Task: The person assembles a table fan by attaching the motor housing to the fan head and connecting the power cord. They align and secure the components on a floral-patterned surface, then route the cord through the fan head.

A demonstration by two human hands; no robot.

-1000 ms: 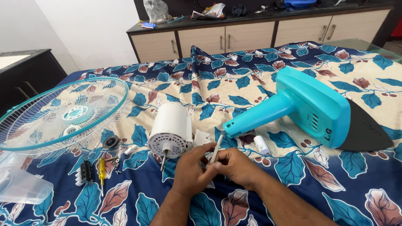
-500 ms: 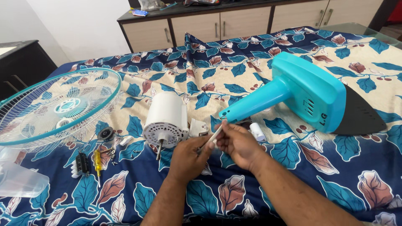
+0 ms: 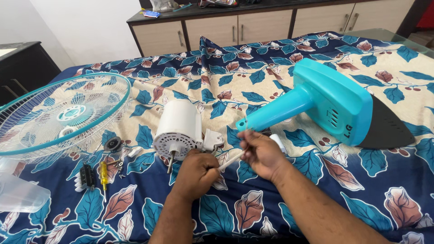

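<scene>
Both my hands hold a thin white cable (image 3: 229, 160) stretched between them above the leaf-patterned bedsheet. My left hand (image 3: 195, 171) grips its lower end in a fist, just below the white fan motor (image 3: 178, 129) with its metal shaft. My right hand (image 3: 260, 152) pinches the upper end near the open tip of the turquoise fan stand (image 3: 316, 106). A small white cylinder (image 3: 276, 141) lies partly hidden behind my right hand.
A fan guard grille (image 3: 58, 115) lies at the left. Near it lie a yellow screwdriver (image 3: 104, 174), a black switch block (image 3: 87, 177), a round black cap (image 3: 111, 144) and several screws. A clear plastic blade (image 3: 20, 194) sits at the left edge. Cabinets (image 3: 235, 27) stand behind the bed.
My hands have drawn apart: the left fist moved down and left, and the white cable now lies at a flatter angle between them. The view shifted slightly.
</scene>
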